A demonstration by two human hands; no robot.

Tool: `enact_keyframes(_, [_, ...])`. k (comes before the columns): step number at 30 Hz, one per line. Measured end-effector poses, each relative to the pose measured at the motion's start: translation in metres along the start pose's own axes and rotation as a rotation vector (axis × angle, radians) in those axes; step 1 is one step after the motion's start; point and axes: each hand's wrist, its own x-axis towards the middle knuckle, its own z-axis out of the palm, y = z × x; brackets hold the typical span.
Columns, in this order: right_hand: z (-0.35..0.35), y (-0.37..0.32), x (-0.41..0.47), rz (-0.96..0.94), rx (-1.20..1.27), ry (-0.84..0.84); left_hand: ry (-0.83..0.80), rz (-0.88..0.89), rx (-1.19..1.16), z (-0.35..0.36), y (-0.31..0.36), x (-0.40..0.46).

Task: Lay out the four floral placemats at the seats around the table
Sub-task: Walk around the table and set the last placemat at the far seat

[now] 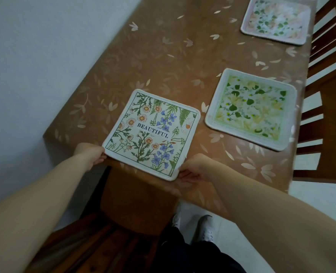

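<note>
At table edge, left hand (93, 155), right hand (192, 170) pinching BEAUTIFUL placemat (152, 133) corners

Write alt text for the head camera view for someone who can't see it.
Two bare hands, left and right, hold the near corners of a floral placemat printed BEAUTIFUL at the end of a brown leaf-patterned table. A green-leaf placemat and a pale pink-edged one lie along the side by wooden chairs.
</note>
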Motion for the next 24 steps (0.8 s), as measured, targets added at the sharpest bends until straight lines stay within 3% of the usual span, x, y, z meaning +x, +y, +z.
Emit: enact_keyframes(24, [0.007,0.007,-0.01,0.005,0.039,0.076,-0.007,0.071,0.135,-0.003,-0.01,-0.001])
